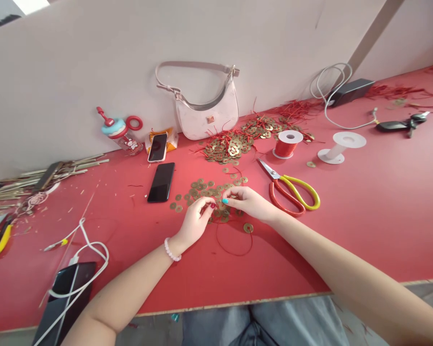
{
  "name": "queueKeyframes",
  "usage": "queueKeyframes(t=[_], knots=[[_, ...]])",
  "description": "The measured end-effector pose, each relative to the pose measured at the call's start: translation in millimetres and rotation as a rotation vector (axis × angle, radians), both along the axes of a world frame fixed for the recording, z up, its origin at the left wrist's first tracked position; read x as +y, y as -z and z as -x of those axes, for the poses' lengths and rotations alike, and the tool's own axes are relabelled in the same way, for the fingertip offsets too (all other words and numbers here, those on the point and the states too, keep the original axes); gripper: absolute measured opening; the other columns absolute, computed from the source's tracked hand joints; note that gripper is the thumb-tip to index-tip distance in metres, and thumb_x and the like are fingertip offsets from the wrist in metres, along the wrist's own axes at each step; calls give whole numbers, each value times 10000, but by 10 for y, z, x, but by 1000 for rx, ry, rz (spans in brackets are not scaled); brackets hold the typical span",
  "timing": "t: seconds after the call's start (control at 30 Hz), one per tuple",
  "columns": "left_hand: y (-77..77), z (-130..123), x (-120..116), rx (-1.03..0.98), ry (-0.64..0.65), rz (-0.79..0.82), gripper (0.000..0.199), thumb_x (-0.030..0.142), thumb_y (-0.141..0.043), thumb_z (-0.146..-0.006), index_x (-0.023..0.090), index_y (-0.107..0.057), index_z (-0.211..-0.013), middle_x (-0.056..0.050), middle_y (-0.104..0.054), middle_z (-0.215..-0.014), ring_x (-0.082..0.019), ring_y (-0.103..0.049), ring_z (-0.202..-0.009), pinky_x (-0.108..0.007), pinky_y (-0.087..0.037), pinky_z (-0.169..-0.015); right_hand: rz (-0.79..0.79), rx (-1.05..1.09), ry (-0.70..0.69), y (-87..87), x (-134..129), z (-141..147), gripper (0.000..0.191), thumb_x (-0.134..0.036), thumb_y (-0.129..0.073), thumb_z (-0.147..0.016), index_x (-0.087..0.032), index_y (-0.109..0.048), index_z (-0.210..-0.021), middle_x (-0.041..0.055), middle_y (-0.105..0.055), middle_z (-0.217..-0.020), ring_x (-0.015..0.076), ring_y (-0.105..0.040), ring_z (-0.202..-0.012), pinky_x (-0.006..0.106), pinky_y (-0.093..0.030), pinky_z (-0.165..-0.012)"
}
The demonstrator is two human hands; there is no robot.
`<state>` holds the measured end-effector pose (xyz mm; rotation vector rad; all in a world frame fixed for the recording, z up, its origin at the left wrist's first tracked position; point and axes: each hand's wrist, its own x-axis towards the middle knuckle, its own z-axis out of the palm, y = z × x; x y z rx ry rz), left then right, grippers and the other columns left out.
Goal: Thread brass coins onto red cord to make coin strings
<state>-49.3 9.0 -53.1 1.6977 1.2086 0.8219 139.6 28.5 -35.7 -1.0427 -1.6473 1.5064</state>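
My left hand (pixel 197 218), with a pink bead bracelet (pixel 172 251) at the wrist, is closed in a pinch. Close beside it my right hand (pixel 248 203) pinches too, thumb against finger. A thin red cord (pixel 234 254) runs from the fingertips and hangs in a loop onto the table. One brass coin with a hole (pixel 248 228) lies on that loop. The exact spot where the fingers grip the cord is partly hidden. Under and behind both hands spread several loose brass coins (pixel 193 192).
Red-and-yellow scissors (pixel 292 192) lie right of my right hand. Behind are a red cord spool (pixel 287 145), a bare white spool (pixel 335 153), a heap of corded coins (pixel 227 146), a pink handbag (pixel 207 115), two phones (pixel 161 182) and a cup (pixel 124 137). Cables (pixel 90 245) lie left.
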Motion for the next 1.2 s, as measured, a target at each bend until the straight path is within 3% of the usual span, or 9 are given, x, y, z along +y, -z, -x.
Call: queueKeyframes(t=[0.57, 0.8, 0.93, 1.07, 1.2], knots=[[-8, 4, -25, 8, 10, -84, 244, 343, -438, -875, 154, -591, -883, -33, -569, -730, -104, -511, -575, -202, -437, -507, -3, -46, 35, -14, -44, 56, 170, -333, -522, -778, -165, -547, -774, -27, -545, -603, 78, -465, -518, 215, -359, -506], [-46, -16, -32, 32, -25, -196, 165, 278, -550, -811, 154, -636, -880, -65, -664, -853, -148, -616, -743, -248, -518, -668, -37, -72, 74, -56, -72, 88, 133, -289, -526, -776, -160, -549, -754, -17, -548, -608, 89, -492, -535, 217, -375, -502], [-56, -24, -36, 42, -24, -225, 135, 231, -573, -787, 157, -653, -866, -62, -680, -840, -154, -632, -733, -259, -534, -666, -42, -76, 77, -62, -86, 102, 124, -287, -514, -782, -169, -528, -748, 0, -565, -648, 113, -535, -585, 246, -425, -562], [-20, -8, -29, 75, -81, -233, 136, 231, -576, -783, 164, -666, -860, -52, -690, -804, -152, -635, -695, -258, -533, -635, -45, -43, 83, -62, -119, 108, 106, -258, -462, -794, -197, -450, -880, -31, -507, -657, 112, -496, -581, 254, -417, -574], [3, 8, -6, 80, -156, -163, 189, 273, -574, -784, 149, -666, -894, -58, -696, -784, -160, -639, -654, -263, -531, -591, -43, -76, 132, -68, -142, 97, 255, -111, -316, -761, -211, -365, -990, -35, -428, -705, 103, -414, -601, 232, -374, -559]])
